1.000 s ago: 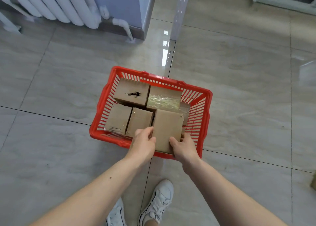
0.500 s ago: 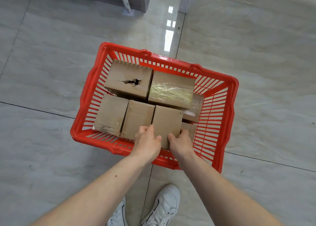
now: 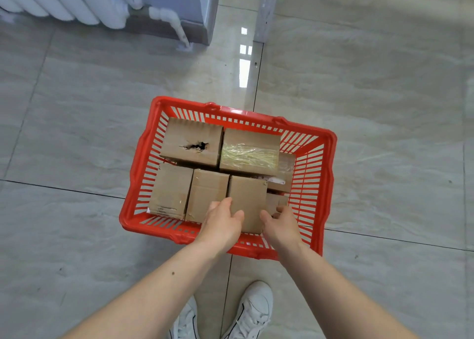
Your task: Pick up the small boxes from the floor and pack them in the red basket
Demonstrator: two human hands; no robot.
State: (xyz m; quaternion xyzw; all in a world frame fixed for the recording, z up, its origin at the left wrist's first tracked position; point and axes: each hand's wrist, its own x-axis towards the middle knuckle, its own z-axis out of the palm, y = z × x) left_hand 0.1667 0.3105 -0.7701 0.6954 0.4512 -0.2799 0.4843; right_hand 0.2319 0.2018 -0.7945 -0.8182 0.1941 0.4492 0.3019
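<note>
The red basket (image 3: 133, 174) stands on the tiled floor and holds several brown cardboard boxes. One with a torn hole (image 3: 191, 143) and one wrapped in clear tape (image 3: 250, 151) lie at the back. Two upright boxes (image 3: 170, 190) fill the front left. An upright small box (image 3: 247, 197) stands to their right in the front row. My left hand (image 3: 221, 223) grips its left edge, thumb on its near face. My right hand (image 3: 280, 225) holds its right edge, fingers curled over a lower box (image 3: 275, 200).
A white radiator (image 3: 64, 2) and its pipe (image 3: 174, 23) run along the wall at the top left, beside a blue-grey cabinet corner (image 3: 205, 10). My white shoes (image 3: 254, 310) stand just in front of the basket. Glossy tiles surround it.
The small box has gone down into the basket's front row beside the two upright boxes. Both hands stayed on its lower edges, and my thumbs have spread a little apart.
</note>
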